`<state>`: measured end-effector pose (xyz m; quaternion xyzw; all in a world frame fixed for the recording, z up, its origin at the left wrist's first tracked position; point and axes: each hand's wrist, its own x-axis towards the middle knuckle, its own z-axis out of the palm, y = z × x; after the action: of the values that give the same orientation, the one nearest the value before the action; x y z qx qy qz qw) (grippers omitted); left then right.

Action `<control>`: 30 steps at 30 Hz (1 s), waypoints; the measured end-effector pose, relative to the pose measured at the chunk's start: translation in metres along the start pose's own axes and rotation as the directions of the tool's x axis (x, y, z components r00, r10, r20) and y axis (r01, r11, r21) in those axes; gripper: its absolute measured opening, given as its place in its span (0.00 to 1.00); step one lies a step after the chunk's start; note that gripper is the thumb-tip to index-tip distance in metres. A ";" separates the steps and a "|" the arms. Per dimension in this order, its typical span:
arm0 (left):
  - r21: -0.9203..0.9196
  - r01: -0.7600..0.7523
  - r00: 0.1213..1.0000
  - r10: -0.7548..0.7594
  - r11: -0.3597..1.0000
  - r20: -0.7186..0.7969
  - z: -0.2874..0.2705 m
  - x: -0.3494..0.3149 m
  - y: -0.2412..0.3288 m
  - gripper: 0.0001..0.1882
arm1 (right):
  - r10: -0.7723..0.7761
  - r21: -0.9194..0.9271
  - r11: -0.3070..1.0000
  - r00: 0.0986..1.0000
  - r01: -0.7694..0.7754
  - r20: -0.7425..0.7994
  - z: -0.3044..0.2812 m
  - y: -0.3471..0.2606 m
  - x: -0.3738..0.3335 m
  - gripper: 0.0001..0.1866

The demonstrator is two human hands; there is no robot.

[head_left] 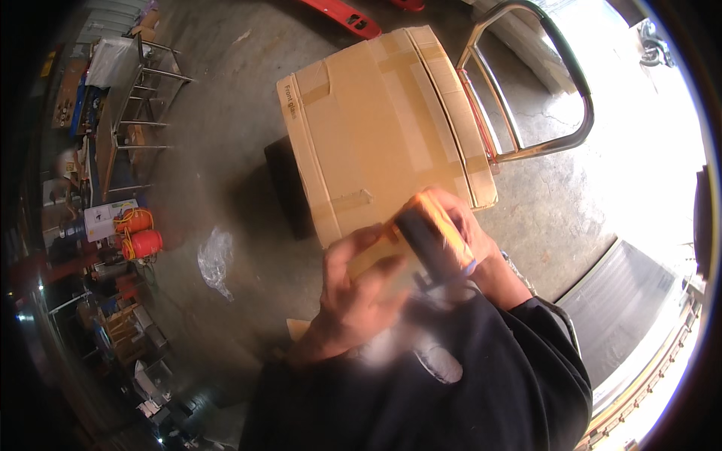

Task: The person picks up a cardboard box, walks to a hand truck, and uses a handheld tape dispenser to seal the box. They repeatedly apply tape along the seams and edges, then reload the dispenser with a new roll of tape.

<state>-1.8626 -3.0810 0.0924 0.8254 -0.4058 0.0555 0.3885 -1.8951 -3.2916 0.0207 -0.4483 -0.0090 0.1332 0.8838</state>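
Observation:
My right hand (470, 229) grips a blocky orange-and-black thing (430, 239) by its far side. It is tilted and blurred, so I cannot make out its exact kind. Close on its left is my left hand (357, 293), with fingers apart and partly smeared by motion. One of its fingertips reaches to the thing's left edge; whether it touches is unclear. Beyond both hands lies a large taped cardboard box (376, 120), its near edge partly hidden by them.
A hand truck's metal handle (583, 98) rises right of the box. Red pallet-jack forks (338, 15) lie beyond it. Crumpled clear plastic (216, 263) is on the floor at left, near red-orange spools (139, 233) and a metal-framed rack (147, 98). A grey panel (620, 308) stands at right.

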 end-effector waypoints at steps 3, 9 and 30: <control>-0.070 -0.010 0.981 -0.004 0.997 -0.194 0.009 -0.004 -0.005 0.24 | -0.028 0.079 0.997 1.000 0.027 0.012 -0.002 0.008 0.003 0.49; -0.120 -0.013 0.924 -0.034 0.993 -0.382 0.022 -0.010 -0.012 0.24 | 0.071 0.304 0.953 0.985 -0.021 -0.155 -0.006 0.032 -0.017 0.65; -0.245 -0.128 0.743 -0.071 0.961 -0.666 0.038 0.001 -0.006 0.26 | -0.055 0.342 0.936 0.995 0.081 -0.083 0.016 0.022 -0.013 0.54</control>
<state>-1.8665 -3.1053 0.0625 0.6819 -0.2558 0.2968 0.6176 -1.9147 -3.2702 0.0143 -0.2903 0.0309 0.0859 0.9526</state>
